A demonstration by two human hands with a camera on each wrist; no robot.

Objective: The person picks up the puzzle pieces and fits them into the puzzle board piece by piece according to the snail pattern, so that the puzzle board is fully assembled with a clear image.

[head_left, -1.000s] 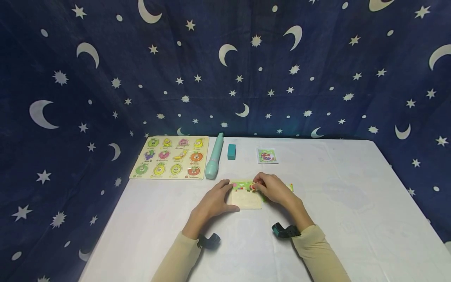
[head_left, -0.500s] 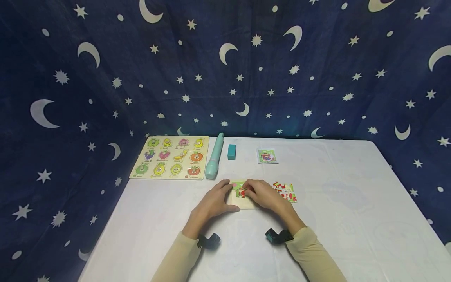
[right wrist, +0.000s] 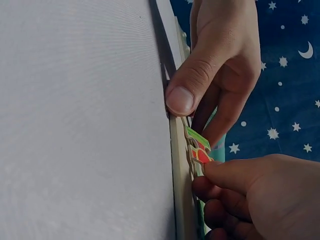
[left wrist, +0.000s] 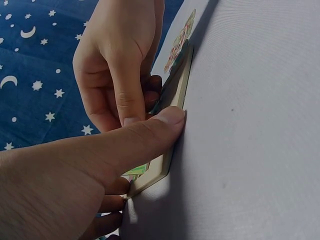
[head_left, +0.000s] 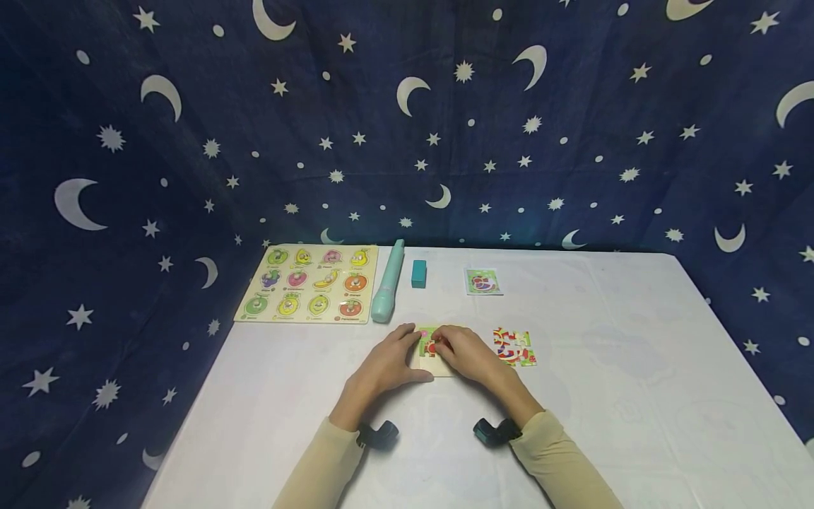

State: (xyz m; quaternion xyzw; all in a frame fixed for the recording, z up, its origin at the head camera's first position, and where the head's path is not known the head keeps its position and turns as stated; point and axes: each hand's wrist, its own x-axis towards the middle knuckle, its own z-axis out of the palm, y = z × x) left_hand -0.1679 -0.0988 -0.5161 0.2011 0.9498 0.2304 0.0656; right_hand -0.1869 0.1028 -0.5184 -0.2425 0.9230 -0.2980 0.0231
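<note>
My right grip [head_left: 469, 353] pinches a red-and-green puzzle piece [right wrist: 201, 155] over the wooden tray [head_left: 435, 367] my left grip [head_left: 386, 360] clamps at its edges; pressed askew, the piece could jam.

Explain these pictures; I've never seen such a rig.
There's no robot, just a person's left hand and right hand. The wide picture comes from a head camera looking forward and down; the two close-ups come from wrist cameras. The left hand holds a wooden puzzle board; the right hand's fingers seem to pinch a puzzle piece at it. On the white table lie loose jigsaw pieces, a fruit card, a teal block, a mint-green microphone-shaped toy and a fruit board.
</note>
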